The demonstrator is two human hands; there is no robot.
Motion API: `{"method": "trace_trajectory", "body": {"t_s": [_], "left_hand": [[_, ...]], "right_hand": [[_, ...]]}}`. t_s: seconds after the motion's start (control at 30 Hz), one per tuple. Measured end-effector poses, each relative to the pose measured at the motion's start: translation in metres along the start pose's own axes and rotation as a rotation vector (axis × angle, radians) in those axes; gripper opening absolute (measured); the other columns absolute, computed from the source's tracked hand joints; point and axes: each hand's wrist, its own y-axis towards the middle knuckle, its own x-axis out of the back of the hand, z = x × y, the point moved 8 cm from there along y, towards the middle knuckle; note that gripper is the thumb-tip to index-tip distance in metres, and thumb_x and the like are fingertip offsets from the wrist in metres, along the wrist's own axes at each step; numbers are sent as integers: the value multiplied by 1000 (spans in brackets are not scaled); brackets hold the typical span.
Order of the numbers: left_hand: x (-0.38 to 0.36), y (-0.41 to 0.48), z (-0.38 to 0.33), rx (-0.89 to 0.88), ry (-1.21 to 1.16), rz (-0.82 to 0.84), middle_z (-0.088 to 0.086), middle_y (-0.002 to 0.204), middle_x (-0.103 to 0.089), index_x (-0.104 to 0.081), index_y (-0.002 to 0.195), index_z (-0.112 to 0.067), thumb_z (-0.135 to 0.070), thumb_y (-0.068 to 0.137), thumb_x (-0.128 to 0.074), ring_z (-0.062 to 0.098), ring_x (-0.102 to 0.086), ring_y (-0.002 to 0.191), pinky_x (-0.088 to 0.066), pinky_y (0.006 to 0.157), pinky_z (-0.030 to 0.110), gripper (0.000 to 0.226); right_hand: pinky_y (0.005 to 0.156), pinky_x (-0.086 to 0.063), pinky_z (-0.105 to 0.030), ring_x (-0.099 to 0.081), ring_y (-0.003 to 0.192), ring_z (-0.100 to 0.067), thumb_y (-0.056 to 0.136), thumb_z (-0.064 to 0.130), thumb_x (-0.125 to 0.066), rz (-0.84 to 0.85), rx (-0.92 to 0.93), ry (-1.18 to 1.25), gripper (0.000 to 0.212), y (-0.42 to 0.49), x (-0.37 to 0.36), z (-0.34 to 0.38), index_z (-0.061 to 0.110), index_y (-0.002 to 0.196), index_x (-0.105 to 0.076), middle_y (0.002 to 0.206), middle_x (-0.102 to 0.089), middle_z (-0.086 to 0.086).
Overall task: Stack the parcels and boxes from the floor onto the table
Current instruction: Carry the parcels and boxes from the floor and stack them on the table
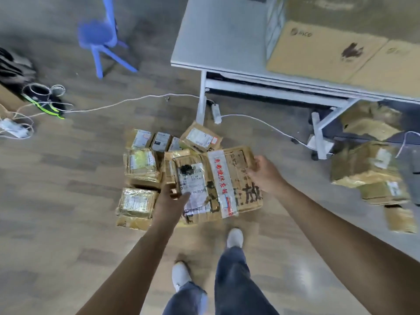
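Head view: left hand [171, 202] and right hand [263, 176] grip the taped cardboard box [227, 178] crosswise, 9 to 3 o'clock. The desk [216, 42] lies at 12 o'clock, nearer the right hand.

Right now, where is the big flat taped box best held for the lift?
By its two opposite side edges, one hand coming from each side. The big flat taped box is wide, thin and creased, so a single hand would likely let it sag. The left hand and right hand grip those edges.
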Motion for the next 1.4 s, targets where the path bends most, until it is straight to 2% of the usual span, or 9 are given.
{"method": "trace_trajectory", "body": {"t_s": [0.17, 0.3, 0.53, 0.7, 0.9, 1.0, 1.17, 1.3, 1.4], "left_hand": [[-11, -22, -95, -150, 93, 101, -1, 85, -68, -55, 105, -21, -33, 81, -70, 19, -65, 72, -52, 59, 33, 30], [-38, -34, -169, -265, 160, 111, -7, 66, -60, -58, 99, -20, -35, 81, -67, 10, -56, 55, -35, 48, 23, 25], [-124, -57, -285, -433, 148, 135, 0, 80, -70, -68, 89, -26, -31, 83, -66, 18, -61, 65, -45, 53, 25, 8], [-180, -73, -355, -533, 226, 33, -8, 70, -63, -65, 85, -29, -30, 89, -58, 11, -59, 67, -42, 56, 26, 7], [-203, -76, -418, -564, 209, -52, -10, 66, -65, -66, 91, -33, -23, 89, -51, 12, -60, 62, -43, 55, 26, 18], [-205, -65, -451, -563, 109, -53, -10, 82, -70, -64, 110, -28, -22, 89, -50, 17, -67, 75, -54, 65, 31, 27], [-206, -38, -503, -584, -34, -54, -18, 89, -63, -59, 114, -26, -19, 91, -49, 5, -62, 76, -46, 50, 15, 26], [-212, 6, -538, -551, -92, 3, 0, 100, -69, -61, 100, -27, -21, 91, -49, 26, -66, 95, -54, 85, 42, 17], [-219, 45, -564, -553, -106, 50, -1, 98, -70, -63, 88, -33, -16, 90, -46, 24, -66, 94, -52, 87, 43, 24]], "right_hand": [[59, -41, -18, -59, 88, -14, 95, 18, -58, -132, 53, 84, 33, -33, 90, 21, 11, 127, -52, 117, -62, -5], [56, -38, -14, -56, 79, -7, 96, 18, -55, -216, 108, 106, 25, -40, 162, 23, 17, 121, -54, 105, -62, 1], [63, -42, -27, -57, 89, -16, 94, 28, -53, -364, 114, 77, 39, -26, 296, -12, 19, 131, -48, 107, -60, 1], [59, -36, -18, -54, 90, -13, 92, 29, -52, -393, 160, 158, 46, -5, 377, -35, 21, 137, -46, 106, -54, 6], [76, -44, -29, -54, 95, -17, 89, 20, -54, -376, 236, 214, 45, 23, 437, -23, 19, 133, -49, 106, -56, 4], [84, -49, -34, -57, 100, -18, 86, 19, -55, -354, 242, 270, 42, 42, 460, -11, 22, 128, -53, 111, -60, 2], [97, -48, -43, -60, 107, -24, 87, 11, -57, -292, 214, 524, 18, 88, 480, 14, 26, 92, -65, 103, -66, 0], [100, -46, -50, -61, 109, -32, 86, 11, -60, -306, 124, 646, 22, 133, 497, 25, 3, 105, -68, 111, -67, -16], [100, -46, -43, -61, 108, -24, 89, 14, -60, -279, 56, 706, 26, 168, 503, 37, 3, 113, -64, 115, -66, -13]]}}
